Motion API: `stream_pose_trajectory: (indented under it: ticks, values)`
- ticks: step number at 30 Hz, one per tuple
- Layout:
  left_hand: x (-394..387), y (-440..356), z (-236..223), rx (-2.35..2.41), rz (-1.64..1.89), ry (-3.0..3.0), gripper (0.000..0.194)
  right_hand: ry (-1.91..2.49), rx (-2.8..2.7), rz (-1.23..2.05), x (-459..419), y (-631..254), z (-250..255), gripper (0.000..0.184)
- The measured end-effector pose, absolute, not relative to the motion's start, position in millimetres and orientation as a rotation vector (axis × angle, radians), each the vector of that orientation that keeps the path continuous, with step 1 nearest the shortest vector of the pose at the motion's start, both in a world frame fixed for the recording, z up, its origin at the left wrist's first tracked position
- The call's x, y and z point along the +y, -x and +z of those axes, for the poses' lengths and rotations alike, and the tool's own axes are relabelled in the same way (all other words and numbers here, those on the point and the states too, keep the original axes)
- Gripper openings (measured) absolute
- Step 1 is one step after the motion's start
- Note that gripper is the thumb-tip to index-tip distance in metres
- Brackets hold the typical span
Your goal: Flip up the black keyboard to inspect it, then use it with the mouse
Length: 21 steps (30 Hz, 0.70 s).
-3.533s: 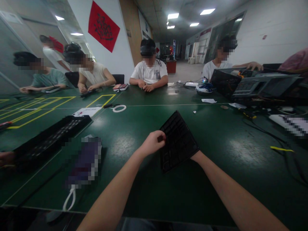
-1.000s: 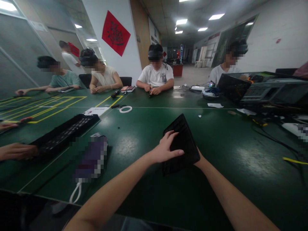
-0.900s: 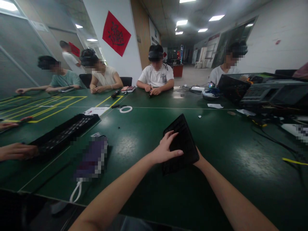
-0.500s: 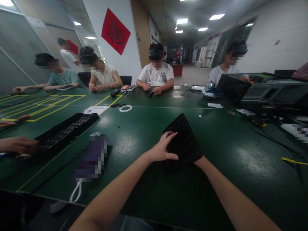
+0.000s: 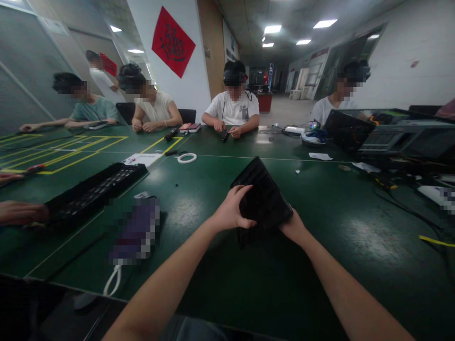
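Observation:
Above the green table a black rectangular tray-like piece (image 5: 268, 196) with a faint grid pattern is held tilted between both hands. My left hand (image 5: 232, 208) grips its left side, the thumb and fingers lying over the near face. At the lower right corner is my right hand (image 5: 294, 226), closed on the edge, with most of its fingers hidden behind the piece. The piece is dark, so its details are hard to make out.
The green table (image 5: 199, 189) carries a long black tray of small parts (image 5: 92, 194) at left, beside another person's hand (image 5: 21, 213). Near me lies a purple pouch (image 5: 137, 229). Farther off are a white ring (image 5: 186, 158) and, at right, computer cases (image 5: 394, 135). Several people sit opposite.
The black piece has shifted slightly left and up and turned in my hands. My left hand has moved a little left; more of my right hand now shows at the corner.

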<state>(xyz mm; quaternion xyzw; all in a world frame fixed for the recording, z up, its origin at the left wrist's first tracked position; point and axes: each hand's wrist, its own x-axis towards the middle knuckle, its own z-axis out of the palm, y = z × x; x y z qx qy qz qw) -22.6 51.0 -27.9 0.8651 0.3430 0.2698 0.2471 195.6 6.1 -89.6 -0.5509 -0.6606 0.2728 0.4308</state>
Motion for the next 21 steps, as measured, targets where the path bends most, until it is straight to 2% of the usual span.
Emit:
stream_pose_trajectory:
  ticks: [3,5,11,21]
  values:
    - [70,46,-21,1.26,0.754,-2.376,0.09,1.463,-1.629,0.654,1,-198,-77,0.051]
    - [82,62,-19,1.51,0.668,-2.375,0.086,1.53,-1.619,0.685,-1,-196,-71,0.053]
    - [104,91,-25,2.059,0.234,-2.308,0.089,1.61,-1.627,0.792,-6,-190,-66,0.052]
    - [122,110,-36,2.072,0.088,-2.365,0.085,1.604,-1.642,0.771,-5,-191,-69,0.051]
